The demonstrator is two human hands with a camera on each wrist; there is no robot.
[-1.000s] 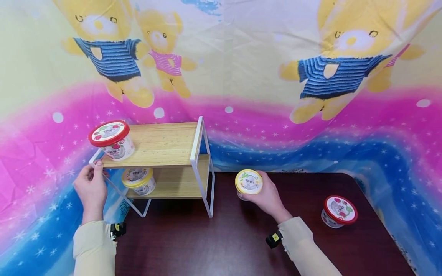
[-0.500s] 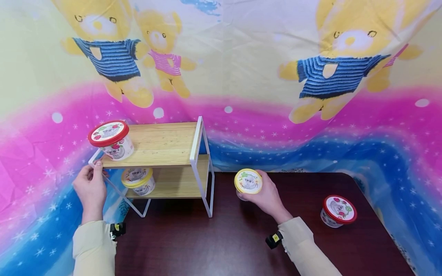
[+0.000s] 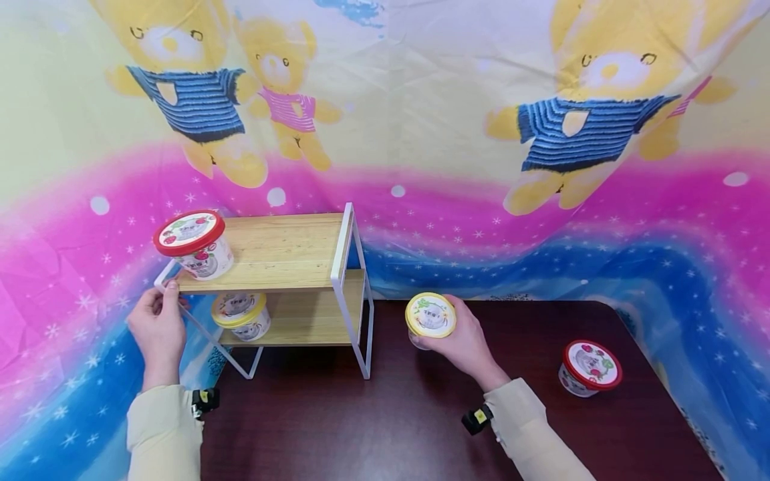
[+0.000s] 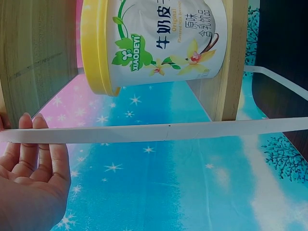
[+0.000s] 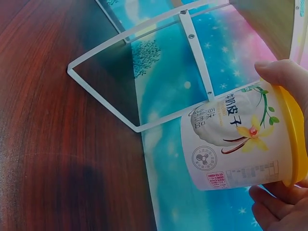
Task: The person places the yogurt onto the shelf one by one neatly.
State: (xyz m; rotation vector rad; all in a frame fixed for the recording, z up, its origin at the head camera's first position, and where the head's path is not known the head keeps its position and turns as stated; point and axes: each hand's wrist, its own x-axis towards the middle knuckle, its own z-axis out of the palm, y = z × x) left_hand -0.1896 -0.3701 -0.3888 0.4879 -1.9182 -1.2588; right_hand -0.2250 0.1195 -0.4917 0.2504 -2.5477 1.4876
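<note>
My right hand [image 3: 468, 341] grips a white tub with a yellow lid [image 3: 430, 315], thumb on one side and fingers on the other. In the right wrist view this tub [image 5: 236, 139] is held over the dark table. At the rack's left end my left hand [image 3: 159, 327] holds the white metal frame of a two-tier wooden shelf [image 3: 283, 250]; its fingertips curl over the bar [image 4: 144, 133] in the left wrist view. A larger red-lidded tub [image 3: 195, 244] stands on the top board at the left. Below it, another yellow-lidded tub [image 3: 240, 315] sits on the lower board.
A second red-lidded tub [image 3: 589, 369] stands on the dark wooden table [image 3: 385, 421] at the right, near its edge. Behind and around the table hangs a patterned cloth [image 3: 433, 153] with teddy bears. The rack's right frame [image 3: 355, 321] stands between the boards and my right hand.
My right hand has shifted the yellow-lidded tub very slightly to the left. The left hand keeps its hold on the rack frame, and the other tubs stay in place.
</note>
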